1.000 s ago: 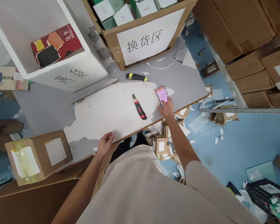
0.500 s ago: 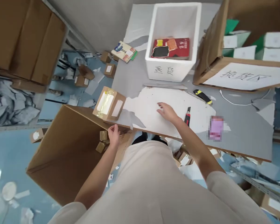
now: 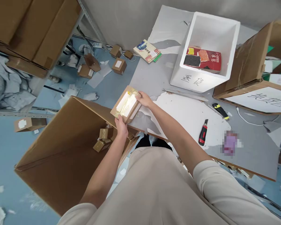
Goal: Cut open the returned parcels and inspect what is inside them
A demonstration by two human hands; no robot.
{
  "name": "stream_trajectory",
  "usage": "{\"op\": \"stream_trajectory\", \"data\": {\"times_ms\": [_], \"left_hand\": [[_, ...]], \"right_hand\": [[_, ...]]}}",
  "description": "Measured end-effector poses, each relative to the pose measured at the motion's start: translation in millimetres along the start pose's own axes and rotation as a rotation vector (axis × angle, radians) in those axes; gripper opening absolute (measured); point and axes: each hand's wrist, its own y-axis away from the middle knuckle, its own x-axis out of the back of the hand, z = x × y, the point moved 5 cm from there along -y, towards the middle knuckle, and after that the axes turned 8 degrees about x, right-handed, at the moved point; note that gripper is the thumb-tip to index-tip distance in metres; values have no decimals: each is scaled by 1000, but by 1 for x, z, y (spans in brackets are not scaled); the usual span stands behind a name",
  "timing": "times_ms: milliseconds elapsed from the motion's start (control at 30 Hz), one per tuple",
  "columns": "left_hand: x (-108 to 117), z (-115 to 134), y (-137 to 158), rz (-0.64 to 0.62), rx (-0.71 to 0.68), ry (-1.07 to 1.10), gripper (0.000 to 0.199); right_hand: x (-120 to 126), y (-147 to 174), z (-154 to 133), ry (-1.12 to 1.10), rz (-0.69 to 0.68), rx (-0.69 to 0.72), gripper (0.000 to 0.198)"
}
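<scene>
A small taped cardboard box (image 3: 125,103) with white labels is between my hands at the table's left corner. My left hand (image 3: 121,126) grips its near edge, and my right hand (image 3: 144,99) has closed on its far right edge. Whether the box touches the tabletop I cannot tell. Just left of it stands a large open carton (image 3: 58,150) with several small taped boxes (image 3: 103,139) inside. On the table (image 3: 152,81) to the right lie a red and black box cutter (image 3: 203,134) and a black and yellow utility knife (image 3: 220,111).
A white foam box (image 3: 201,78) holds a red book (image 3: 208,60). Beside it stands a labelled carton (image 3: 245,62) with green and white packages. Books (image 3: 146,51) lie at the table's back left corner. Small boxes (image 3: 119,65) and paper scraps litter the blue floor. A blurred pink item (image 3: 229,143) lies at right.
Both hands have come to the small taped box and taken hold of it; my right hand moved left across the table. The view has shifted left.
</scene>
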Motion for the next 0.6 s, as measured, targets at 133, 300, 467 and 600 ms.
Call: {"op": "stream_trajectory", "data": {"times_ms": [133, 300, 467, 600], "left_hand": [[-3, 6, 21, 59, 27, 77, 67], [-61, 26, 62, -173, -192, -27, 64], [-151, 20, 104, -492, -270, -163, 61], [-196, -5, 120, -659, -315, -272, 67]], "right_hand": [[31, 60, 5, -22, 200, 9, 57], [97, 196, 29, -183, 569, -8, 56], [134, 330, 74, -228, 882, -130, 54], [141, 389, 114, -277, 1014, -194, 58]]}}
